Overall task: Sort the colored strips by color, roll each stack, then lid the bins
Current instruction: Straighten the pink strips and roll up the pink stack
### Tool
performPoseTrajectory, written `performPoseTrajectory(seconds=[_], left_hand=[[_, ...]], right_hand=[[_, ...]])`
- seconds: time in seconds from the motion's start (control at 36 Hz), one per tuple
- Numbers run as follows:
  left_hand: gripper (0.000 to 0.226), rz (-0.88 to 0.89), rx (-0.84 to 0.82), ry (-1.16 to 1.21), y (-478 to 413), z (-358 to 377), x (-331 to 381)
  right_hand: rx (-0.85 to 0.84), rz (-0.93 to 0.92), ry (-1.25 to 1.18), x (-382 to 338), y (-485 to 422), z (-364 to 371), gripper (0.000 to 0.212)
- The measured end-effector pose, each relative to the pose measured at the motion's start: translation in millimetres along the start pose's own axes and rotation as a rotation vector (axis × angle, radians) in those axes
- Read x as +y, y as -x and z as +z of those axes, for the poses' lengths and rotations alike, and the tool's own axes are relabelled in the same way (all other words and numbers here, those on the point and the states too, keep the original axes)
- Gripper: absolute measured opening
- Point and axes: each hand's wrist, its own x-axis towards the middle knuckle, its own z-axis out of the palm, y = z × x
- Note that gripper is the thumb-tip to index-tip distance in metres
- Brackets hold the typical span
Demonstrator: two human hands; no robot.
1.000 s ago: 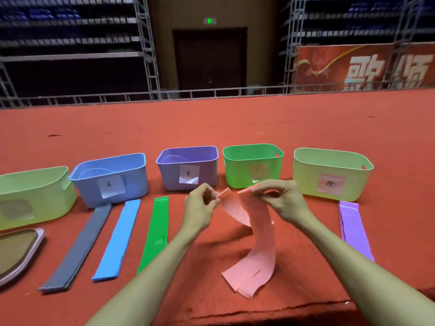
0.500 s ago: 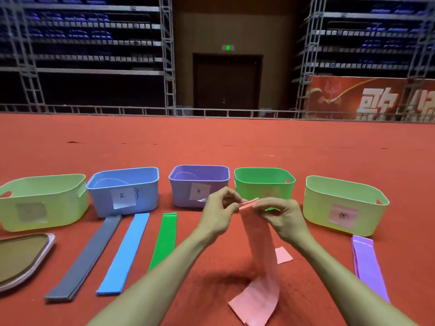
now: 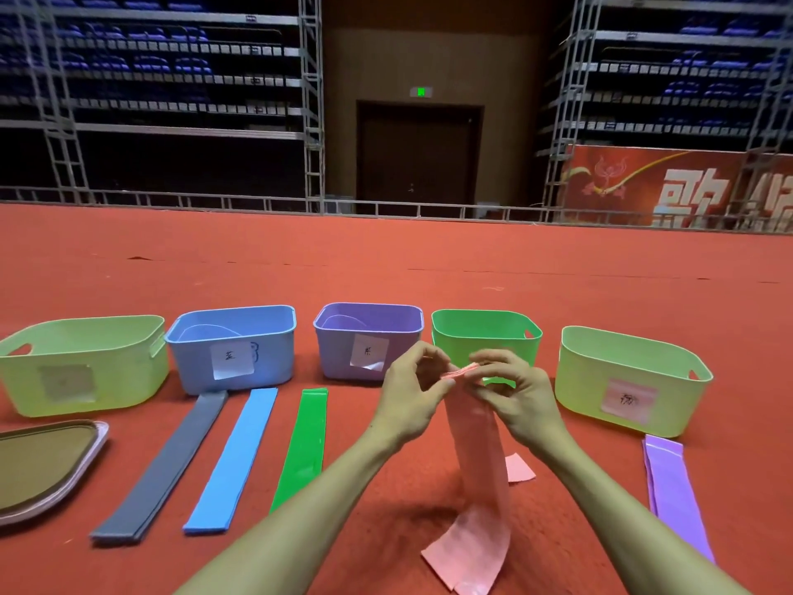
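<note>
My left hand (image 3: 414,392) and my right hand (image 3: 513,397) pinch the top end of a pink strip stack (image 3: 478,474) together, in front of the green bin (image 3: 487,332). The pink strips hang down and their lower ends curl onto the red floor. Flat on the floor lie a grey stack (image 3: 165,465), a blue stack (image 3: 234,459), a green stack (image 3: 302,444) and, at the right, a purple stack (image 3: 673,487). Behind them stand a yellow-green bin (image 3: 81,367), a blue bin (image 3: 234,341), a purple bin (image 3: 369,337) and another yellow-green bin (image 3: 628,375).
A stack of lids (image 3: 40,465) lies at the left edge, in front of the left bin. A small pink end (image 3: 519,465) sticks out on the floor behind the hanging strips. Red carpet stretches far behind the bins to a metal railing.
My hands brought the two pink ends together and lifted them, so the strips now hang straight as one stack. The camera tilted up.
</note>
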Motion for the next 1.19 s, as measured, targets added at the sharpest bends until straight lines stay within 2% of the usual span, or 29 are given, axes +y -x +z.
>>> performPoseTrajectory(seconds=[0.11,0.25,0.33,0.47,0.56,0.75,0.86,0.97,1.08,1.19], left_hand=[[0.017,0.036,0.008,0.005,-3.7,-2.3,5.0],[0.021,0.060,0.034,-0.001,-7.4,-4.3,9.3],[0.039,0.015,0.000,0.054,-0.8,-1.0,11.8],[0.083,0.026,-0.143,0.087,19.6,9.3,-1.7],[0.091,0.063,-0.146,0.006,27.4,15.2,-8.0],[0.077,0.087,-0.239,-0.185,39.5,12.5,-16.2],[0.062,-0.001,-0.264,-0.112,48.4,4.6,-23.9],[0.056,-0.080,-0.281,-0.069,57.1,-7.5,-33.3],[0.047,-0.120,-0.294,-0.139,62.0,-18.3,-47.4],[0.047,-0.209,-0.381,-0.260,63.0,-25.5,-68.6]], right_hand=[[-0.036,0.062,-0.089,-8.6,-2.1,-1.2,0.024],[-0.045,-0.007,0.026,-20.2,-9.6,-0.3,0.036],[-0.004,-0.035,0.057,-27.5,-17.8,-1.3,0.038],[0.093,-0.055,0.061,-41.6,-33.5,-7.0,0.027],[0.159,-0.036,0.050,-49.5,-43.4,-13.0,0.028],[0.286,-0.020,0.029,-65.6,-69.4,-31.2,0.025],[0.361,0.052,0.055,-54.8,-86.3,-42.2,0.025],[0.431,0.169,0.121,-17.5,-94.9,-53.9,0.024],[0.482,0.341,0.153,36.2,-82.1,-57.6,0.023],[0.459,0.483,0.214,91.3,-44.5,-50.7,0.023]])
